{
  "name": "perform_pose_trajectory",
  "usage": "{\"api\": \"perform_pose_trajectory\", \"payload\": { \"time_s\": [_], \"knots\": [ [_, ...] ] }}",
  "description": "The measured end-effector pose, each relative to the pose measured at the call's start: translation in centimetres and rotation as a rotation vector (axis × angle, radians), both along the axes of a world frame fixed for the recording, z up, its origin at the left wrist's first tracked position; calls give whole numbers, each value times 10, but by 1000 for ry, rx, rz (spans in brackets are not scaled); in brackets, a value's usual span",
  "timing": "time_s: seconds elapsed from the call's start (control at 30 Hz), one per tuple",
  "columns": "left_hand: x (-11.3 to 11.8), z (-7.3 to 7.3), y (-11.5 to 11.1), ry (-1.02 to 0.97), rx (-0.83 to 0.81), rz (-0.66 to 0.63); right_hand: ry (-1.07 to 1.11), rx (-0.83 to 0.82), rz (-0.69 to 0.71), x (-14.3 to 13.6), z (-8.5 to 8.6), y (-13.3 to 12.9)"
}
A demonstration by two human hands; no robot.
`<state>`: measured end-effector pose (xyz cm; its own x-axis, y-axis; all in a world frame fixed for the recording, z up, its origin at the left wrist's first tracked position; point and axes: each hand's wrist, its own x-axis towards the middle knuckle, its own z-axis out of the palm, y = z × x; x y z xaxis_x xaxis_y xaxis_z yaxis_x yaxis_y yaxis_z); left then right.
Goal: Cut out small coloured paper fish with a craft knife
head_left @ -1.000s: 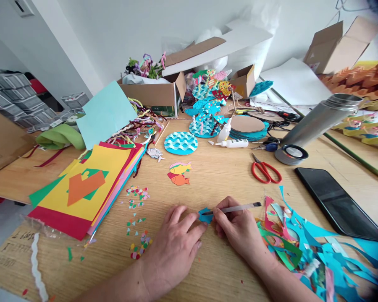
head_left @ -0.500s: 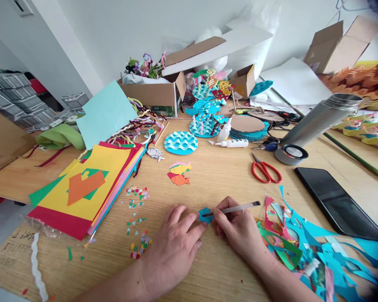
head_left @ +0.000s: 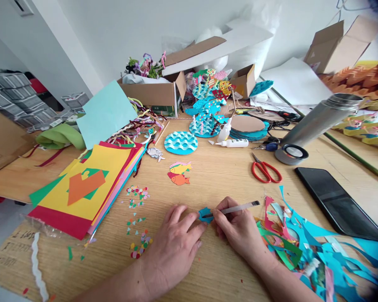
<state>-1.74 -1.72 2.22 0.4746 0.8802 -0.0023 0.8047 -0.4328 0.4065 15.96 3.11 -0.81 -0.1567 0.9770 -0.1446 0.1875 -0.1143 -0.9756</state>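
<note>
A small blue paper cutout [head_left: 204, 214], partly covered by fingers, lies flat on the wooden table. With its fingertips, my left hand [head_left: 178, 235] presses the cutout's left and lower edges down. My right hand [head_left: 234, 224] is closed around a pen [head_left: 239, 208] with a pale barrel and dark end, its tip on the blue paper. Beyond the hands lie several paper fish in a loose pile, among them a yellow fish [head_left: 179, 169] and an orange fish [head_left: 180, 180]. Red-handled scissors [head_left: 266, 170] rest farther right, blades slightly apart.
Left are stacked coloured paper sheets [head_left: 110, 167] and small paper dots [head_left: 141, 245]. Blue paper scraps [head_left: 327, 256] and a phone [head_left: 337, 201] lie right. Behind stand a wavy blue disc [head_left: 180, 143], glue bottles [head_left: 234, 143], a steel flask [head_left: 321, 119] and a cardboard box [head_left: 151, 94].
The pen has shifted very slightly over the blue paper. Both hands and everything else stay nearly in place.
</note>
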Motion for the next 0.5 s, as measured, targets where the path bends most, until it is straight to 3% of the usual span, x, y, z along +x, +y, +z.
{"api": "perform_pose_trajectory", "payload": {
  "time_s": [0.5],
  "knots": [
    [1, 0, 1, -5, 5, 1, -17, 10, 24, 1, -1, 0]
  ]
}}
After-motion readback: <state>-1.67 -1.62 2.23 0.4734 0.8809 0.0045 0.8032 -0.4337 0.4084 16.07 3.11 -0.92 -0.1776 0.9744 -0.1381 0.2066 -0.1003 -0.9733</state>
